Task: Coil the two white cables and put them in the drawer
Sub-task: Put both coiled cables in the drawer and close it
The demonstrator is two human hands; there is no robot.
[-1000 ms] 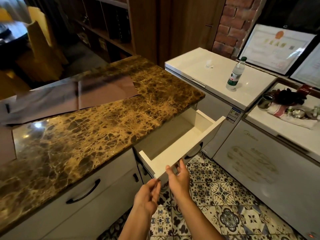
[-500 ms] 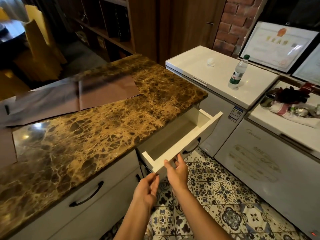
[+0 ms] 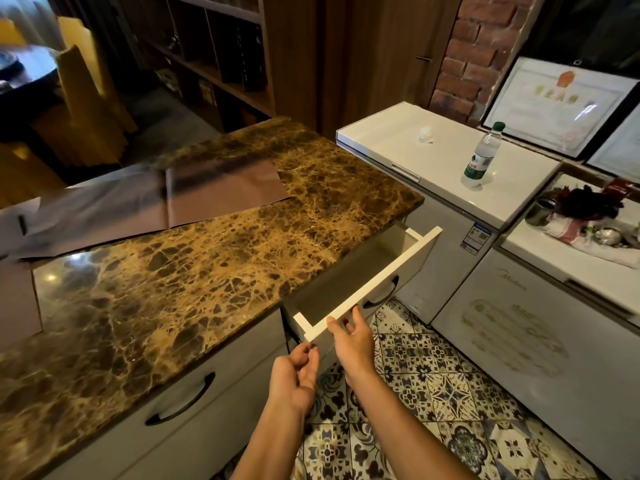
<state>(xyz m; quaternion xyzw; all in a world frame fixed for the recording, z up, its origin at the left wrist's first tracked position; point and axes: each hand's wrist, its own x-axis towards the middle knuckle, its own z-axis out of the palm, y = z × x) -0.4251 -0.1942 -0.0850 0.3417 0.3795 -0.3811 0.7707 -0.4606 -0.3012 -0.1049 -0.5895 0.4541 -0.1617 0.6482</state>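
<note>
A white drawer (image 3: 372, 285) sticks partly out from under the brown marble counter (image 3: 180, 271). What shows of its inside is in shadow, and I see no white cables anywhere. My right hand (image 3: 351, 342) rests flat against the drawer's front near its left end, fingertips at the top edge. My left hand (image 3: 298, 377) hovers just below the drawer's left corner, fingers loosely curled, holding nothing.
Brown sheets (image 3: 221, 192) lie on the far part of the counter. A white chest freezer (image 3: 446, 157) with a water bottle (image 3: 481, 157) stands right of the drawer, a second freezer (image 3: 540, 327) nearer. Another drawer with a black handle (image 3: 180, 401) sits at lower left. The floor is patterned tile (image 3: 433, 393).
The drawer has slid inward, showing less of its interior. My right hand has followed it, staying on the drawer front. My left hand has stayed just below the corner.
</note>
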